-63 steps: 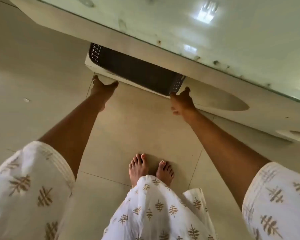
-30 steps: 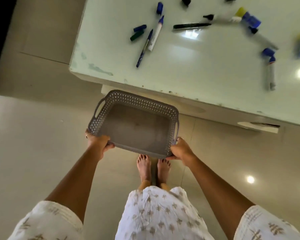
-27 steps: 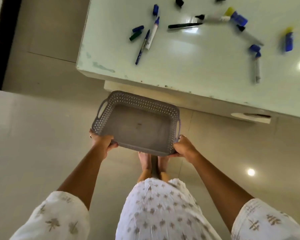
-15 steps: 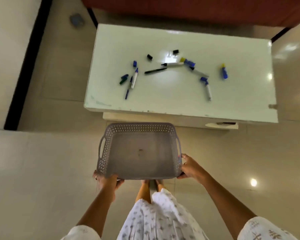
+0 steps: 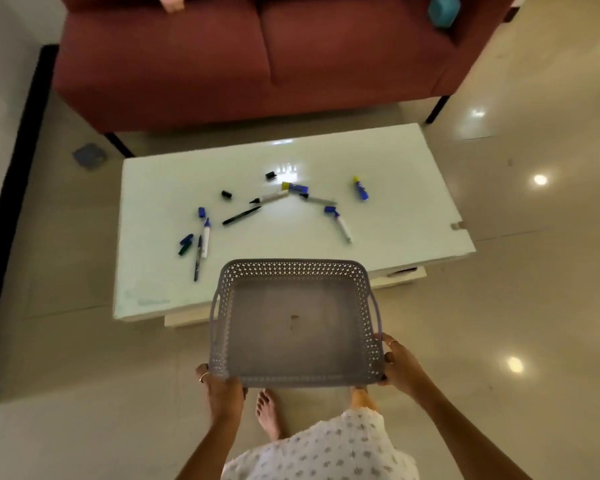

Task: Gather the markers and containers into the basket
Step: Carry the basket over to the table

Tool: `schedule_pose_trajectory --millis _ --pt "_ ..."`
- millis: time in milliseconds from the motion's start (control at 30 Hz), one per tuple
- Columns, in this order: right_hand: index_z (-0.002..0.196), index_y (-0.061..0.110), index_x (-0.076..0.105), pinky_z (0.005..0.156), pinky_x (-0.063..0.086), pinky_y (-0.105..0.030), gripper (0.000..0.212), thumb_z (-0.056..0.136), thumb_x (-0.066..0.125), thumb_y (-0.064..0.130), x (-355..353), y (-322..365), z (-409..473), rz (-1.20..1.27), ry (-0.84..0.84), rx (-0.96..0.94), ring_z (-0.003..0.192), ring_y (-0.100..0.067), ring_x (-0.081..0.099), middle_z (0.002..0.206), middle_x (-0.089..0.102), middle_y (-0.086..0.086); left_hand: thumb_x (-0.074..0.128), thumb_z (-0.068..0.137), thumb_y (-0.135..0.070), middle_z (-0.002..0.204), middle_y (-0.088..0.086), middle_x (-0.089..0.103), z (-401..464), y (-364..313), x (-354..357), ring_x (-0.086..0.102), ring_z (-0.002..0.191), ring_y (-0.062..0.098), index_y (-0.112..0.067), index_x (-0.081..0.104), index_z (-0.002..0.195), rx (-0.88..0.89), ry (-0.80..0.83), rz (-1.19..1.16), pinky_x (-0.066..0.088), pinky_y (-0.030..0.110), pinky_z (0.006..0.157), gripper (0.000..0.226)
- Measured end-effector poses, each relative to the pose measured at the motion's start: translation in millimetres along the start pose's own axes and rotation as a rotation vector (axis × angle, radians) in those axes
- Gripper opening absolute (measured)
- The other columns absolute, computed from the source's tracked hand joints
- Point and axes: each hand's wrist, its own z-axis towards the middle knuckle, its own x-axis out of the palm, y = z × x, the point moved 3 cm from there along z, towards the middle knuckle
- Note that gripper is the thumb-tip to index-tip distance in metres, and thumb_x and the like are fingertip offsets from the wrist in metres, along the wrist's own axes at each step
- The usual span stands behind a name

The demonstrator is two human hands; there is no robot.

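Both arms reach forward and down. I see the left hand (image 5: 222,389) and right hand (image 5: 400,367) gripping the grey basket's (image 5: 293,379) near corners, fingers curled under. It is held level, its far end over the table (image 5: 395,244) edge.

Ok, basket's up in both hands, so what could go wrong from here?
1. The left hand and right hand grip only the basket's near corners, so it could tip forward.
2. Set down carelessly, it may knock the loose markers, such as the blue pen, off the glossy table.
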Motion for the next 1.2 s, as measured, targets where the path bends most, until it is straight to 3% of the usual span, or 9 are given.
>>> schedule_pose_trajectory --millis 100,167,233,300,400,533,633,900,1200 --pt "0.130 0.013 0.044 0.058 0.060 -0.038 0.048 0.088 0.050 -0.009 -54 -12 15 0.097 -0.066 0.040 0.069 -0.025 0.068 0.080 0.068 -0.014 0.039 0.086 0.010 0.090 0.018 0.055 1 -24 49 0.060 0.057 0.026 -0.007 0.033 0.107 0.119 0.046 0.171 0.057 0.044 0.057 0.028" --pt "0.127 0.013 0.045 0.057 0.059 -0.038 0.048 0.086 0.051 -0.011 -92 -18 25 0.111 -0.099 0.069 0.065 -0.024 0.067 0.076 0.066 -0.014 0.039 0.088 0.007 0.092 0.013 0.055 -1 -38 85 0.063 0.058 0.029 -0.003 0.037 0.110 0.174 0.095 0.259 0.058 0.049 0.058 0.024" --pt "0.121 0.017 0.046 0.065 0.059 -0.047 0.046 0.085 0.052 -0.011 -133 -22 39 0.089 -0.127 0.084 0.063 -0.026 0.065 0.070 0.065 -0.015 0.039 0.089 0.004 0.088 0.010 0.057 -8 -51 125 0.065 0.059 0.030 -0.001 0.039 0.115 0.198 0.124 0.306 0.058 0.052 0.060 0.027" --pt "0.120 0.019 0.046 0.070 0.058 -0.053 0.046 0.085 0.051 -0.011 -174 -26 56 0.064 -0.140 0.108 0.068 -0.032 0.064 0.077 0.066 -0.025 0.039 0.090 0.003 0.088 0.013 0.059 -17 -61 166 0.066 0.059 0.031 0.000 0.041 0.115 0.205 0.132 0.345 0.058 0.049 0.059 0.025" --pt "0.126 0.016 0.047 0.064 0.060 -0.046 0.051 0.084 0.048 -0.013 -231 -28 82 0.028 -0.155 0.133 0.070 -0.036 0.066 0.092 0.066 -0.035 0.038 0.092 0.003 0.091 0.015 0.059 -33 -72 226 0.066 0.060 0.032 0.002 0.039 0.116 0.171 0.149 0.381 0.057 0.043 0.055 0.024" --pt "0.129 0.014 0.048 0.067 0.059 -0.050 0.052 0.085 0.045 -0.014 -299 -25 116 -0.001 -0.209 0.153 0.074 -0.042 0.067 0.086 0.067 -0.030 0.040 0.094 0.001 0.110 0.027 0.062 -41 -89 300 0.068 0.070 0.034 0.003 0.039 0.120 0.141 0.180 0.376 0.055 0.036 0.053 0.027" --pt "0.131 0.012 0.046 0.064 0.059 -0.043 0.052 0.086 0.047 -0.014 -337 -18 145 0.005 -0.231 0.154 0.073 -0.035 0.066 0.082 0.066 -0.020 0.041 0.096 -0.002 0.112 0.027 0.061 -38 -103 346 0.069 0.078 0.034 0.004 0.040 0.124 0.138 0.192 0.364 0.058 0.037 0.059 0.029" --pt "0.136 0.012 0.041 0.076 0.057 -0.051 0.054 0.088 0.049 -0.012 -367 -2 223 -0.075 -0.189 0.068 0.086 -0.039 0.068 0.096 0.069 -0.024 0.039 0.094 0.000 0.112 0.029 0.061 -4 -110 411 0.066 0.092 0.042 -0.002 0.035 0.117 0.112 0.099 0.370 0.057 0.052 0.074 0.024" --pt "0.137 0.012 0.039 0.081 0.056 -0.052 0.053 0.090 0.049 -0.009 -370 -8 276 -0.091 -0.156 0.029 0.093 -0.039 0.066 0.112 0.065 -0.024 0.038 0.097 -0.006 0.111 0.027 0.062 14 -89 437 0.067 0.091 0.038 -0.002 0.032 0.123 0.055 0.090 0.387 0.057 0.051 0.076 0.027"
